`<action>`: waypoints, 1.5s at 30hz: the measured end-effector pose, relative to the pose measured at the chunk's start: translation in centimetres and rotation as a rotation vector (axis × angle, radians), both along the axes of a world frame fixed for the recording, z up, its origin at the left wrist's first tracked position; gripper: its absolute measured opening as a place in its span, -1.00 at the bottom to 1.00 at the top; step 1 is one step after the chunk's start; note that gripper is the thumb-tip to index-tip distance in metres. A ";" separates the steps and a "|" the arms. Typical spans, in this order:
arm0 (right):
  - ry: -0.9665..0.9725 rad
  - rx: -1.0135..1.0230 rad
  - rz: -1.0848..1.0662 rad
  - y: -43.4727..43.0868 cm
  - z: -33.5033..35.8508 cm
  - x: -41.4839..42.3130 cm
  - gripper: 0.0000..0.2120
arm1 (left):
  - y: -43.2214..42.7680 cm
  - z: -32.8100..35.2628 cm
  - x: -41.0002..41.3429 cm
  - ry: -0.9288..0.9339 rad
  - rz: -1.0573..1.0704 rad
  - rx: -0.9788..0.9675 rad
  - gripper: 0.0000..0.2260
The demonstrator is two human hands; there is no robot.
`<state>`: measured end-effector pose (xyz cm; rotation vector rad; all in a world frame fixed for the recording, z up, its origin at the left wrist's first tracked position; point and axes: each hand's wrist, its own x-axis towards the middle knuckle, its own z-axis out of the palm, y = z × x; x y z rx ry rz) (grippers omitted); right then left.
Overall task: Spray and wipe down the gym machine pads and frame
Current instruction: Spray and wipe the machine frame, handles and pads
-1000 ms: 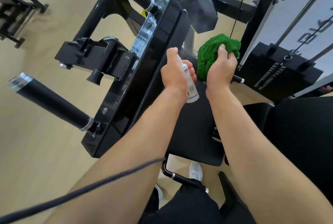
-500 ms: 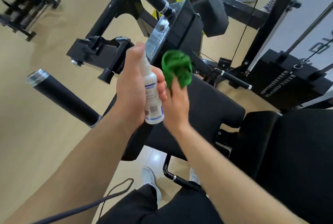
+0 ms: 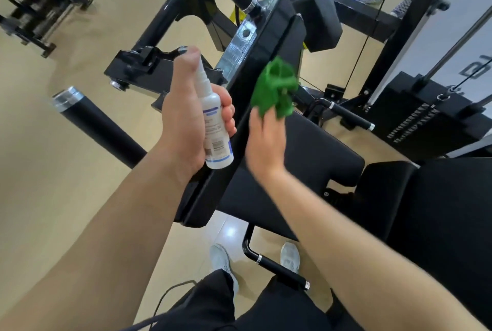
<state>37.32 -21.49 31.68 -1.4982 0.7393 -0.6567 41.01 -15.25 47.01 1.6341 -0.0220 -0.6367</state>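
Judging by the raised bottle, the spraying step looked to be in hand, with wiping to follow. Farthest left, a padded roller jutted over the floor, well apart from both hands. The left hand was curled round a white spray bottle, held upright with a finger over its nozzle, close to the black frame beam. Right of that beam, the green cloth stood bunched above the right hand, whose fingers gripped its lower edge; blur hid their exact placement. The cloth hovered between the beam and the seat pad, seemingly touching neither. The next move probably called for a press of the nozzle toward beam or pad, then laying the cloth flat on the wetted surface.
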 end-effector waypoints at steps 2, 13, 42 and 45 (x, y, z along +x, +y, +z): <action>-0.020 -0.096 0.073 1.2 0.0 -1.9 -0.67 | 0.2 -0.4 -0.1 -0.002 -0.005 0.010 -0.40; -0.001 0.359 -0.092 -18.5 3.6 8.7 -0.76 | 0.9 -0.8 0.1 0.006 -0.024 0.038 -0.40; -0.137 1.044 -0.149 -1.2 -2.8 2.5 -0.44 | 4.3 -1.8 -1.8 0.036 -0.317 -0.012 -0.39; -0.106 1.124 -0.072 4.5 -2.5 -0.5 -0.44 | 7.8 -2.2 -2.6 0.036 -0.364 -0.002 -0.38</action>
